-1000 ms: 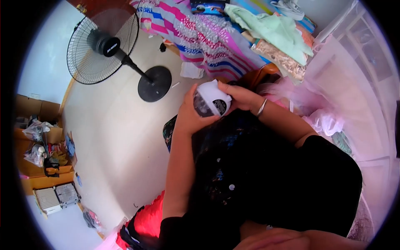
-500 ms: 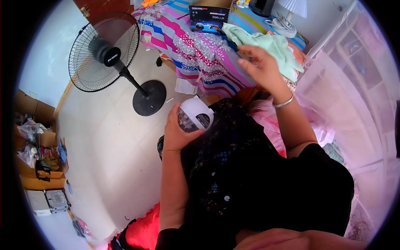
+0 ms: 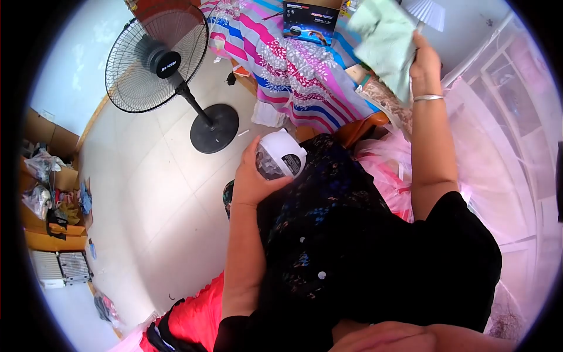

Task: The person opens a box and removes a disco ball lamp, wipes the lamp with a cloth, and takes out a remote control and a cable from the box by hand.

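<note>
My left hand (image 3: 253, 179) is wrapped round a white round device (image 3: 282, 151) with a clear faceted dome and a dark label, held above my lap. At the upper right my right hand (image 3: 426, 63) grips a pale green cloth (image 3: 384, 50), lifted over the table's near corner. Below the cloth lies a patterned beige fabric (image 3: 381, 97). A dark printed box (image 3: 309, 22), open at the top, stands on the striped tablecloth (image 3: 293, 73).
A black standing fan (image 3: 167, 63) is at the upper left, its round base (image 3: 214, 129) on the tiled floor. A white lamp (image 3: 427, 13) stands behind the cloth. Cardboard boxes (image 3: 56, 239) are far left; pink netting (image 3: 487, 129) hangs at the right.
My right hand has let go of the white device, reached up to the right and taken hold of the green cloth, which is now raised. My left hand still holds the device, now lower.
</note>
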Demonstrator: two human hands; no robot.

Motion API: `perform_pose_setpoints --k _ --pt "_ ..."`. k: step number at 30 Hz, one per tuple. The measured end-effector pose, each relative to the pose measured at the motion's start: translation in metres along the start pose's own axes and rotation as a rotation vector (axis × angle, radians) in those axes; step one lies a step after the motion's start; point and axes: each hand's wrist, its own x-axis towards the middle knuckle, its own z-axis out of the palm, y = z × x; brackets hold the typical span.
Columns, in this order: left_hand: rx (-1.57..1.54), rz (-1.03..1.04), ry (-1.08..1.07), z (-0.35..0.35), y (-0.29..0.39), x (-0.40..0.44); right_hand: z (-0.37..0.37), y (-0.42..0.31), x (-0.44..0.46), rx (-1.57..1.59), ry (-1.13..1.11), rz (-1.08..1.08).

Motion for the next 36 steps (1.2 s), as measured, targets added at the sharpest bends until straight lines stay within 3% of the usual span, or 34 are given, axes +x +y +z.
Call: perform_pose_setpoints --k 2,4,7,11,13,15,17,19,23,25,29,36 --pt "-0.01 -0.025 0.001 0.001 -0.003 0.0 0.006 -0.029 0.002 0.281 0.034 -0.102" --pt "0.016 0.011 0.03 0.001 -0.007 -0.001 -0.001 -0.057 0.009 0.312 -0.078 -0.355" --pt "-0.038 0.025 0.05 0.004 -0.015 0.0 0.039 -0.091 -0.064 0.279 -0.118 -0.476" --pt "-0.006 0.021 0.088 0.0 -0.024 0.0 0.044 -0.075 -0.126 0.156 -0.241 -0.36" --pt "-0.064 -0.009 0.109 -0.005 -0.027 -0.001 0.042 -0.048 -0.154 -0.144 -0.378 -0.173" --pt "-0.053 -0.02 0.124 -0.007 -0.026 -0.004 0.028 -0.006 -0.168 -0.378 -0.462 -0.115" --pt "-0.053 -0.023 0.136 -0.009 -0.023 -0.005 0.032 0.019 -0.195 -0.356 -0.566 0.116" --pt "-0.08 -0.026 0.119 -0.008 -0.019 -0.005 0.019 0.058 -0.199 -0.421 -0.687 0.179" --pt "-0.066 -0.014 0.086 -0.004 -0.019 -0.006 0.004 0.089 -0.215 -0.528 -0.79 0.141" --pt "-0.055 0.026 0.043 0.001 -0.015 -0.007 -0.004 0.099 -0.22 -0.536 -1.01 -0.092" --pt "-0.04 0.025 -0.056 0.015 -0.014 -0.007 -0.013 0.12 -0.222 -0.502 -1.236 -0.041" --pt "0.113 0.143 -0.089 0.024 0.0 -0.001 -0.018 0.127 -0.218 -0.49 -1.127 0.23"
